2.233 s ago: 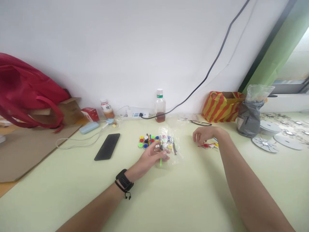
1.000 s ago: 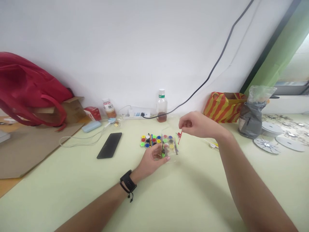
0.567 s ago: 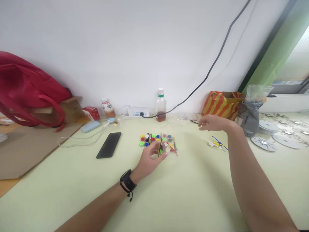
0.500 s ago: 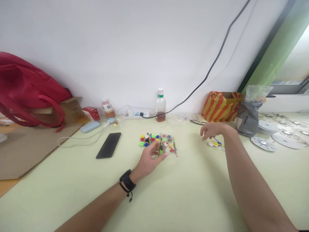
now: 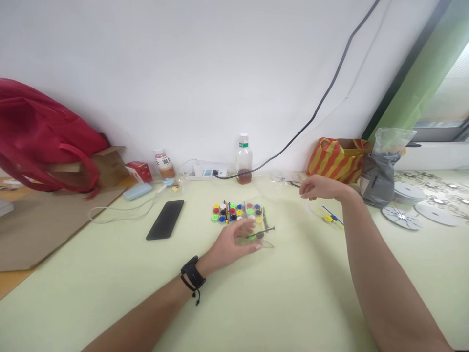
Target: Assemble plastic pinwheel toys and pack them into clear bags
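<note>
My left hand [image 5: 231, 244] curls around a small clear bag [image 5: 252, 237] with green and black parts in it; a thin dark stick juts out to the right. Just behind it lie several small round coloured wheels [image 5: 232, 212] in rows, with thin sticks among them. My right hand [image 5: 315, 188] hangs above the tabletop to the right, its fingers pinched together. A faint whitish blur is below these fingers, and what they hold cannot be made out. Near the right forearm rest a yellow wheel [image 5: 328, 218] and a blue stick [image 5: 332, 215].
A black phone [image 5: 164, 220] lies at the left. Along the wall stand a bottle [image 5: 244, 161], a power strip [image 5: 208, 171] and a striped bag [image 5: 335, 159]. Grey discs [image 5: 402, 218] and a grey bag [image 5: 379, 181] are at the right; a red bag [image 5: 47, 132] is at the left.
My right hand has risen and moved slightly left, its fingers closer together. The parts at my left hand have tilted from upright to slanting. A white piece has left the right-hand group.
</note>
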A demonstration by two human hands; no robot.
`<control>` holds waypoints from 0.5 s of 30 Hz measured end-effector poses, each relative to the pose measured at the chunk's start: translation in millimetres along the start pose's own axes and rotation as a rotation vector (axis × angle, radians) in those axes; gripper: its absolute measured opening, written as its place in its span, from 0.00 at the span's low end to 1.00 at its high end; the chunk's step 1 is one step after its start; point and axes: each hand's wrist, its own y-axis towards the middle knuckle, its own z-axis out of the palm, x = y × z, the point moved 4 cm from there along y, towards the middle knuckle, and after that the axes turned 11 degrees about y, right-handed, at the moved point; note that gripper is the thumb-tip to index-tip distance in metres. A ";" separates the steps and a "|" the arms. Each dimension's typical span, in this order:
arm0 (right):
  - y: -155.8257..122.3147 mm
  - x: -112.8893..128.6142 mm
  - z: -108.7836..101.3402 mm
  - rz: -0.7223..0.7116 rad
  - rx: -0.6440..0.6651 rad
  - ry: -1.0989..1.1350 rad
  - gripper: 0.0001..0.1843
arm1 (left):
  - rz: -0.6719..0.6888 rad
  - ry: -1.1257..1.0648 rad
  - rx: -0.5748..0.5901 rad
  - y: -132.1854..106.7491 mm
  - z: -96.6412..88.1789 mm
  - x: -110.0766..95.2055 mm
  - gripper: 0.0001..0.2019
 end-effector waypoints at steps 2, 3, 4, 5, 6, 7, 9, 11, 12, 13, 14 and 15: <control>-9.5 18.7 -4.7 -0.092 -0.074 0.031 0.14 | -0.006 0.051 0.024 -0.8 0.8 1.1 0.28; -14.6 27.6 -6.4 -0.129 -0.110 0.037 0.14 | -0.002 0.055 0.018 -1.3 0.5 0.5 0.26; -19.8 36.1 -7.8 -0.163 -0.144 0.042 0.15 | 0.006 0.046 0.010 -1.9 0.0 -0.7 0.24; -25.2 44.1 -8.8 -0.195 -0.176 0.050 0.15 | 0.014 0.026 0.009 -2.4 -0.1 -2.2 0.23; -30.8 51.6 -9.7 -0.228 -0.205 0.064 0.15 | 0.019 0.004 0.018 -3.0 0.3 -3.7 0.23; -36.5 58.7 -10.4 -0.260 -0.232 0.085 0.15 | 0.021 -0.016 0.036 -3.5 1.1 -5.0 0.24; -48.9 72.3 -11.4 -0.331 -0.287 0.145 0.15 | 0.013 -0.031 0.081 -4.3 3.6 -6.1 0.25; -62.8 86.3 -11.2 -0.409 -0.342 0.212 0.15 | 0.012 -0.029 0.079 -4.4 4.3 -6.4 0.25; -70.2 93.7 -10.4 -0.450 -0.367 0.243 0.14 | 0.017 -0.027 0.057 -4.2 3.7 -6.5 0.24; -77.5 101.4 -8.7 -0.490 -0.383 0.268 0.12 | 0.019 -0.023 0.035 -3.9 3.0 -6.5 0.25; -84.7 109.3 -6.6 -0.529 -0.401 0.288 0.11 | 0.018 -0.016 0.018 -3.6 2.3 -6.4 0.26; -91.6 117.3 -4.3 -0.572 -0.428 0.303 0.09 | 0.017 -0.007 0.007 -3.4 1.8 -6.3 0.27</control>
